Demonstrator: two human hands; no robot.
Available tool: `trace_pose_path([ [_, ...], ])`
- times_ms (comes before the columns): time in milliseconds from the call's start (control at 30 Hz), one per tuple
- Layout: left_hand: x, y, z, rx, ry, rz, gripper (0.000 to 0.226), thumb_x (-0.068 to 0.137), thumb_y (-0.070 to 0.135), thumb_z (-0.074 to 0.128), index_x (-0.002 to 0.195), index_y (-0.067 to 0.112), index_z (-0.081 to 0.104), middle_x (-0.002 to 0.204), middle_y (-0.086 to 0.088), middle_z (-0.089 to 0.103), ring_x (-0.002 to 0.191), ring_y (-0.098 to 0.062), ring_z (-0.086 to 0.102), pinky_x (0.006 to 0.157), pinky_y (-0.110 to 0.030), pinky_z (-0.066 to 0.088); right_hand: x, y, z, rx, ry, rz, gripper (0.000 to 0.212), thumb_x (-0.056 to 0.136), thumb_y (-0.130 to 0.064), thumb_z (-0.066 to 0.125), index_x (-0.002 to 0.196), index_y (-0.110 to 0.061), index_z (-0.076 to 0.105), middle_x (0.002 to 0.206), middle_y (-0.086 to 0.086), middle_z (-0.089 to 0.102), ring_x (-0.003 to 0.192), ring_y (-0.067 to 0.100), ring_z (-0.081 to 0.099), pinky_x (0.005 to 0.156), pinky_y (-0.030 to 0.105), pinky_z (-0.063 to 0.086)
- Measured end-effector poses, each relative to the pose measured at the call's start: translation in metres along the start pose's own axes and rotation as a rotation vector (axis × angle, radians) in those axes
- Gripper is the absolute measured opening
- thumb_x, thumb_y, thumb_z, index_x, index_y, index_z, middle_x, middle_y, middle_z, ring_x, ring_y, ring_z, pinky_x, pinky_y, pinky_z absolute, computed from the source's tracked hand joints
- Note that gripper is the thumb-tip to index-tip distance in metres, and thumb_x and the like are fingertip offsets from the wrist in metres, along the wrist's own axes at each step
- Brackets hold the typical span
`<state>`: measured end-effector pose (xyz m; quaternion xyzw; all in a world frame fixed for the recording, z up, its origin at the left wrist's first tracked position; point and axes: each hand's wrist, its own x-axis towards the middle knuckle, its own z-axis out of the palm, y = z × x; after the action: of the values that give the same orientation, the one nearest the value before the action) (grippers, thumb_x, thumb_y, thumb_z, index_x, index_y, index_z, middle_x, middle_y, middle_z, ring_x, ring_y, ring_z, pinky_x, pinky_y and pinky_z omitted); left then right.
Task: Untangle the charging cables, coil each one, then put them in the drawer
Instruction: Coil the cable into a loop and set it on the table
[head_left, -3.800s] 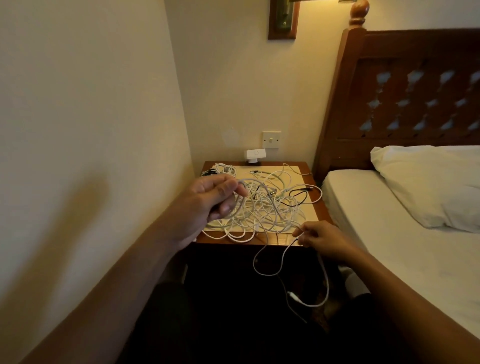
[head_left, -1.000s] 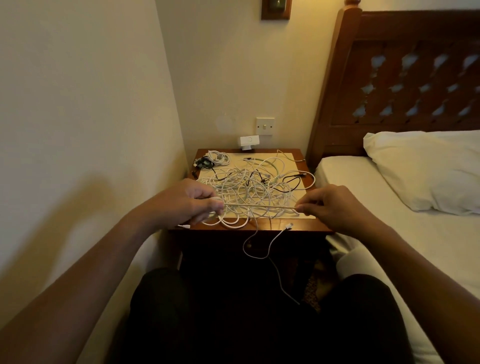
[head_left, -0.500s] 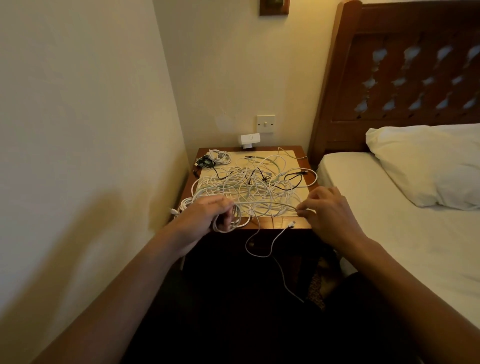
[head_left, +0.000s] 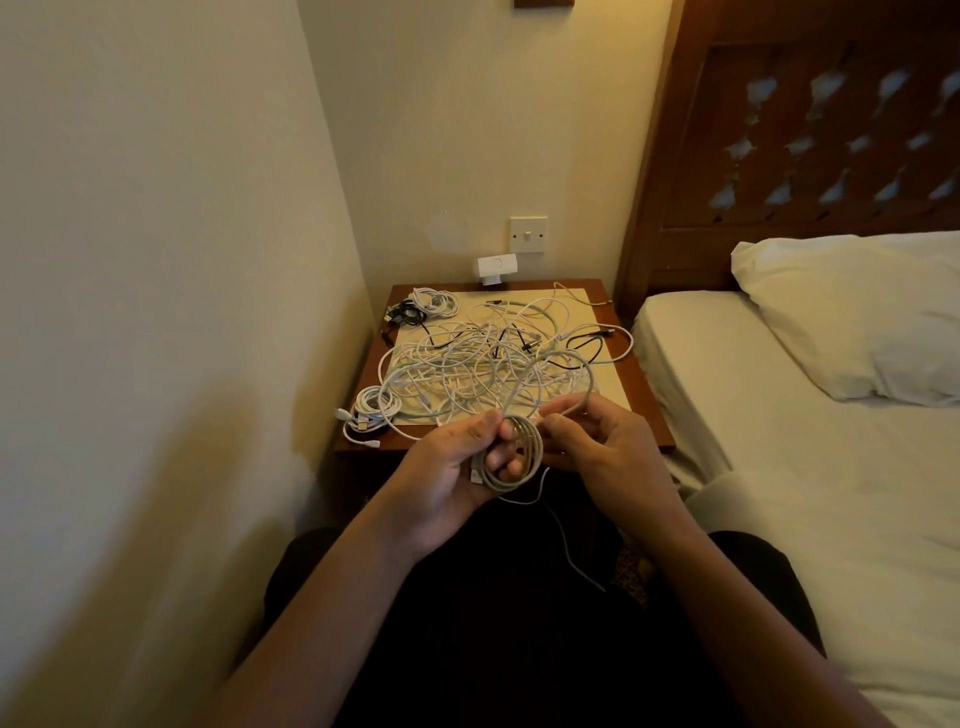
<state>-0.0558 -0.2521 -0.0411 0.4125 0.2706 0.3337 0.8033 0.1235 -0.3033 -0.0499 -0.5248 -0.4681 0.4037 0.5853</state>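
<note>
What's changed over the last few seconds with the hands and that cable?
The cable that was stretched straight between both hands a second ago is now wound into a coil, gripped by the left hand, which has drawn back off the nightstand. The right hand pinches the strand feeding it. The tangle and the coils at the nightstand's back left lie as before.

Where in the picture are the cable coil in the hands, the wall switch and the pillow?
half-wound cable coil (head_left: 534, 451): head view, right side of its loops.
wall switch (head_left: 528, 235): head view, middle of its plate.
pillow (head_left: 852, 317): head view, middle of its top face.
</note>
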Motion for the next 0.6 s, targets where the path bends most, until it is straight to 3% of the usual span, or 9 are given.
trace_pose_path([
  [100, -0.001, 0.000, -0.003, 0.034, 0.024, 0.011, 0.029, 0.103, 0.027, 0.048, 0.087, 0.007, 0.062, 0.067, -0.004, 0.047, 0.069, -0.019, 0.055, 0.070, -0.026, 0.051, -0.006, 0.001, 0.001, -0.243, -0.079, -0.085, 0.018, 0.101, -0.008, 0.062, 0.106, -0.017, 0.076, 0.100, -0.003, 0.079, 0.096, 0.010, 0.075, 0.088, 0.028, 0.060],
  [167, -0.002, 0.002, -0.002, 0.058, 0.030, 0.018, 0.028, 0.102, 0.027, 0.048, 0.088, 0.007, 0.061, 0.066, -0.003, 0.046, 0.068, -0.018, 0.054, 0.070, -0.026, 0.050, -0.009, -0.002, 0.002, -0.273, -0.160, -0.078, 0.023, 0.102, -0.010, 0.060, 0.111, -0.021, 0.078, 0.103, -0.007, 0.079, 0.101, 0.008, 0.074, 0.091, 0.026, 0.058],
  [300, -0.004, 0.004, 0.001, 0.096, 0.028, 0.028, 0.028, 0.103, 0.027, 0.048, 0.090, 0.006, 0.062, 0.066, -0.003, 0.044, 0.067, -0.018, 0.054, 0.071, -0.027, 0.049, -0.013, -0.010, -0.001, -0.254, -0.198, -0.058, 0.025, 0.105, -0.013, 0.055, 0.112, -0.022, 0.078, 0.103, -0.008, 0.079, 0.101, 0.006, 0.073, 0.087, 0.022, 0.055],
  [400, -0.003, 0.004, 0.004, 0.111, 0.058, 0.053, 0.027, 0.101, 0.026, 0.050, 0.088, 0.005, 0.062, 0.065, -0.003, 0.043, 0.067, -0.017, 0.052, 0.072, -0.028, 0.048, -0.017, -0.018, -0.003, -0.150, -0.241, -0.002, 0.028, 0.107, -0.018, 0.051, 0.111, -0.022, 0.078, 0.105, -0.007, 0.079, 0.105, 0.008, 0.073, 0.094, 0.024, 0.054],
  [600, -0.002, 0.002, 0.012, 0.266, 0.107, 0.071, 0.028, 0.105, 0.023, 0.048, 0.085, 0.006, 0.059, 0.070, -0.001, 0.055, 0.070, -0.012, 0.052, 0.070, -0.022, 0.046, -0.011, -0.012, -0.004, -0.391, -0.206, -0.070, 0.015, 0.100, -0.020, 0.066, 0.106, -0.025, 0.079, 0.094, -0.010, 0.079, 0.090, 0.004, 0.073, 0.083, 0.026, 0.054],
])
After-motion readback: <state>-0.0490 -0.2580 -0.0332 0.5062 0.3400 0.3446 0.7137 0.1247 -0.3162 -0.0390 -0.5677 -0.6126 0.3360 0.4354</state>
